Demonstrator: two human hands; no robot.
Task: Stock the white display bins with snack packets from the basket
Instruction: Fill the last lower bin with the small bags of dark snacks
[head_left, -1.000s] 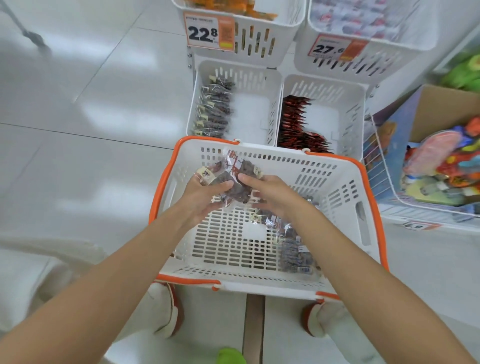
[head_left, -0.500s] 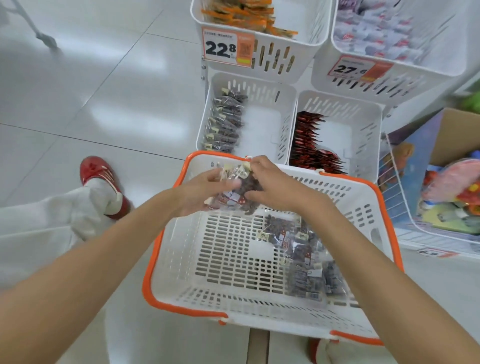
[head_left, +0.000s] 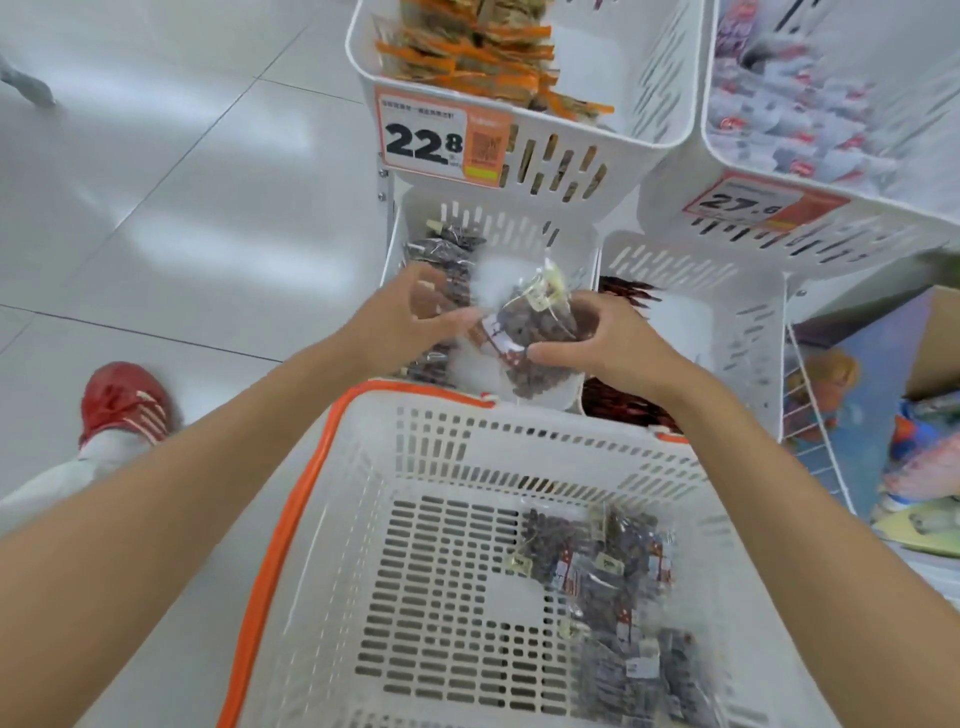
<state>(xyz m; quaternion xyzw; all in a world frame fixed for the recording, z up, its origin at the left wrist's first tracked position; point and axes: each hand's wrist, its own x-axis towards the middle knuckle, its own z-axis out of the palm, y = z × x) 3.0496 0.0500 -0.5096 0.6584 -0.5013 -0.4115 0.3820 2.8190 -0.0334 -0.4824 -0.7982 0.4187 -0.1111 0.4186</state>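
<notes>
Both hands hold a stack of clear snack packets (head_left: 530, 322) with dark contents over the lower left white display bin (head_left: 566, 244). My left hand (head_left: 410, 317) grips the stack's left side and my right hand (head_left: 608, 343) grips its right side. A row of the same dark packets (head_left: 441, 249) stands along that bin's left wall, partly hidden by my left hand. The white basket with the orange rim (head_left: 291, 519) sits below my arms. Several more dark packets (head_left: 602, 566) lie at its right side.
The lower right bin (head_left: 748, 312) holds red packets (head_left: 623, 291). Two upper bins carry price tags: one (head_left: 649, 124) with orange packets, one (head_left: 883, 218) with pale packets. A wire rack with toys (head_left: 883, 415) stands at the right. A red shoe (head_left: 124, 400) is on the floor at left.
Both hands lifted the packets out of the basket and carried them forward over the lower left bin. The view has moved closer to the bins.
</notes>
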